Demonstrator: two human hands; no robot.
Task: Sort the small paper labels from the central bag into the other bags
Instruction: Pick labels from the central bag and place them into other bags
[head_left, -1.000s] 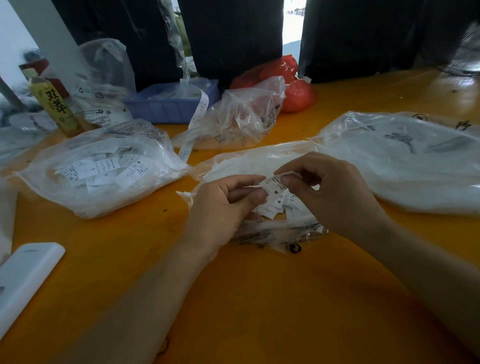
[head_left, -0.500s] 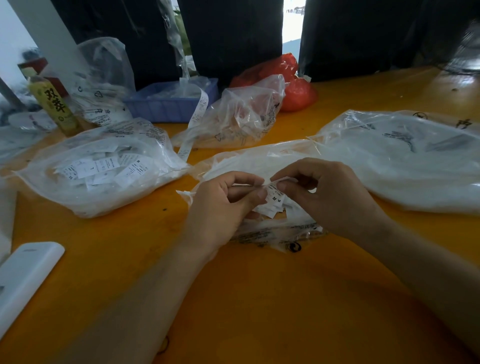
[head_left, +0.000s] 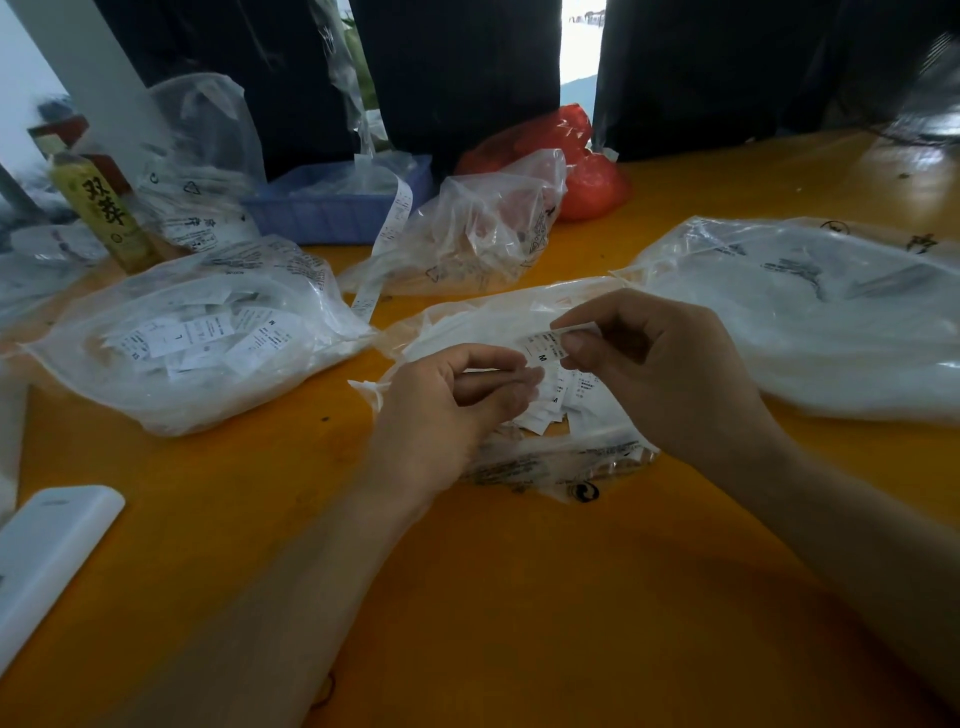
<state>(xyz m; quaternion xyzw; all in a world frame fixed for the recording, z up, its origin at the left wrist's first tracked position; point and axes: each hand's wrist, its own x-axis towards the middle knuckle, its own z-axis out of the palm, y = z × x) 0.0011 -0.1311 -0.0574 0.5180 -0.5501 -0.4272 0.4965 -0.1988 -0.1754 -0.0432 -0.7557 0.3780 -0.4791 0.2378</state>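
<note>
A: Status on the hands?

B: Right hand (head_left: 670, 374) pinches one paper label (head_left: 545, 347) between thumb and forefinger — printed "M", held just above the central bag (head_left: 519, 317). Left hand (head_left: 441, 410) has fingers curled, tips on the loose labels (head_left: 550, 405) at the bag mouth. Can't tell if it actually grips any.

A: Where's the rest of the stock?

B: Small heap of labels spilling from the central bag, between both hands, on the orange table (head_left: 493, 597). Left bag (head_left: 197, 332) holds a pile of labels, one reads "L". Right bag (head_left: 810, 317) lies flat, white contents, print unreadable. A fourth clear bag (head_left: 467, 234) sits behind the central one.

A: Anything else on the table?

B: Blue tray (head_left: 332, 208) and red bag (head_left: 582, 166) at the back, yellow bottle (head_left: 104, 213) far left — white flat object (head_left: 47, 556) near left edge.
</note>
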